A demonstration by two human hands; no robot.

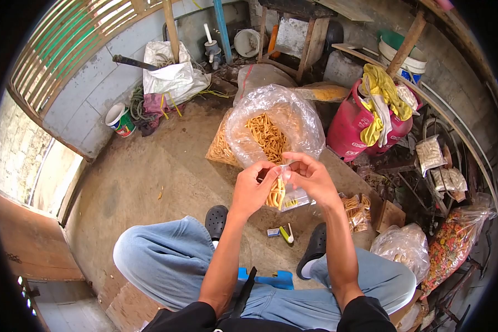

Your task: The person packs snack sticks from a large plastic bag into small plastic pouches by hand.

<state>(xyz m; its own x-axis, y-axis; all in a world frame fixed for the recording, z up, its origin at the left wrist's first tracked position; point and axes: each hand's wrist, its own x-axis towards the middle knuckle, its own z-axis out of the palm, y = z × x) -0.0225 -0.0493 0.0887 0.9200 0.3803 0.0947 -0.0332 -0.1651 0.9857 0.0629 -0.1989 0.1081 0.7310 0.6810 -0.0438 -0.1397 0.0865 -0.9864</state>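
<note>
A small clear plastic bag of golden snack sticks (276, 195) is positioned at the near edge of the large open clear plastic sack (306, 126). The left hand (253, 187) and right hand (313, 178) pinch its top narrowly. Right of the sack stands a pink rounded gas cylinder (348, 124).

Left fingers (270, 176) and right fingers (297, 179) pinch the top of a small snack bag (276, 195) near a large open bag (309, 127).

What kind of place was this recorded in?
Probably a rough storeroom or small workshop for snacks: there's an open clear plastic bag of brown stick snacks, pink gas cylinders, and a worn concrete floor.
</note>
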